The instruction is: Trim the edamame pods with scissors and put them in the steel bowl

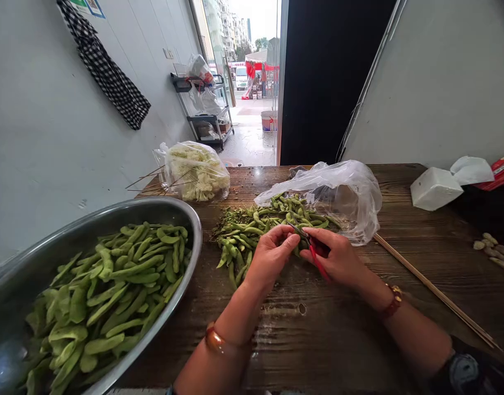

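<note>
My right hand [334, 255] is closed round the handles of small red-handled scissors [319, 264]. Their dark blades point up and left, close to the fingertips of my left hand [276, 247]. Thumb and fingers of that left hand are pinched together; whatever lies between them is hidden. Both hands are just above the near side of a pile of green edamame pods [252, 227] on the wooden table [276, 334]. Small brown-green trimmings [229, 218] lie at the pile's left edge. To the left, a large metal basin [196, 230] holds many more pods [124, 280].
Behind the pile sits a crumpled clear plastic bag [351, 186]. A bag of pale cauliflower [198, 170] stands at the back left, by thin sticks. Wooden skewers [433, 288] lie diagonally on the right. Beyond them are a white tissue box [435, 188] and several peanuts [497, 249].
</note>
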`<act>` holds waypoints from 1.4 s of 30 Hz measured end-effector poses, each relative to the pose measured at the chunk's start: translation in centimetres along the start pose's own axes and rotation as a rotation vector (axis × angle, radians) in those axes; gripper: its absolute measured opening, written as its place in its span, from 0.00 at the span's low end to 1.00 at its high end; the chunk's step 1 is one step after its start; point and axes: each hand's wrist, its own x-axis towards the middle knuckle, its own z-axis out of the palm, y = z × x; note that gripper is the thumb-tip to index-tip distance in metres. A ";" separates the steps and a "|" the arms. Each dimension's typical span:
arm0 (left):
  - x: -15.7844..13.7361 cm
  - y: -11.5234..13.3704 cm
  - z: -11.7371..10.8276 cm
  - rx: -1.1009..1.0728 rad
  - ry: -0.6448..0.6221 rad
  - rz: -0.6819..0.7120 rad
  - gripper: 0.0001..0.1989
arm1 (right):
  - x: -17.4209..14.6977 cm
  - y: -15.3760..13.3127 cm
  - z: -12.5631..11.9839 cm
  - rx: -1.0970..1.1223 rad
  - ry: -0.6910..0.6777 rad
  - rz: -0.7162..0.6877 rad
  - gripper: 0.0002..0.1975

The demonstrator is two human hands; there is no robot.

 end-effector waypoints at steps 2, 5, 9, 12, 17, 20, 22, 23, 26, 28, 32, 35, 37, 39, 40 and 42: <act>0.0 0.0 0.0 0.083 -0.008 0.044 0.13 | 0.0 0.1 -0.1 -0.014 -0.021 -0.021 0.22; 0.1 0.0 -0.3 0.202 0.009 0.130 0.11 | 0.0 0.3 -0.1 -0.021 -0.034 -0.049 0.23; 0.4 -0.3 -0.6 0.292 0.000 0.227 0.08 | 0.0 0.5 0.1 -0.033 -0.046 -0.067 0.26; 0.5 -0.5 -0.6 0.310 -0.022 0.237 0.08 | -0.1 0.5 0.3 -0.049 -0.029 -0.085 0.29; 0.5 -0.6 -0.7 0.336 -0.059 0.227 0.09 | -0.2 0.4 0.3 -0.049 -0.051 -0.081 0.24; 0.5 -0.4 -0.9 0.342 -0.056 0.203 0.10 | -0.2 0.3 0.1 -0.030 -0.066 -0.076 0.24; 0.5 -0.4 -1.0 0.331 -0.053 0.181 0.11 | -0.2 0.2 -0.1 -0.033 -0.083 -0.064 0.23; 0.6 -0.4 -1.0 0.326 -0.052 0.172 0.11 | -0.2 0.2 -0.1 -0.037 -0.092 -0.056 0.23; 0.7 -0.7 -1.2 0.327 -0.048 0.156 0.11 | -0.1 0.0 -0.2 -0.051 -0.119 -0.045 0.23; 0.8 -0.9 -1.3 0.326 -0.049 0.145 0.12 | -0.1 -0.1 -0.1 -0.066 -0.133 -0.038 0.23; 0.9 -0.9 -1.5 0.275 -0.055 0.097 0.12 | -0.1 -0.1 0.0 -0.074 -0.156 -0.039 0.23; 0.8 -0.7 -1.8 0.216 -0.076 0.016 0.13 | 0.0 -0.1 0.1 -0.055 -0.175 -0.036 0.22; 0.8 -0.7 -1.9 0.191 -0.086 -0.056 0.14 | 0.0 0.0 0.2 -0.047 -0.184 -0.027 0.21; 0.8 -0.8 -2.1 0.180 -0.087 -0.107 0.15 | -0.1 0.0 0.3 -0.038 -0.187 -0.015 0.21; 0.8 -0.8 -2.1 0.177 -0.086 -0.118 0.16 | -0.1 0.0 0.3 -0.035 -0.187 -0.007 0.21; 0.8 -0.8 -2.0 0.172 -0.080 -0.110 0.16 | -0.1 -0.1 0.3 -0.039 -0.180 0.009 0.21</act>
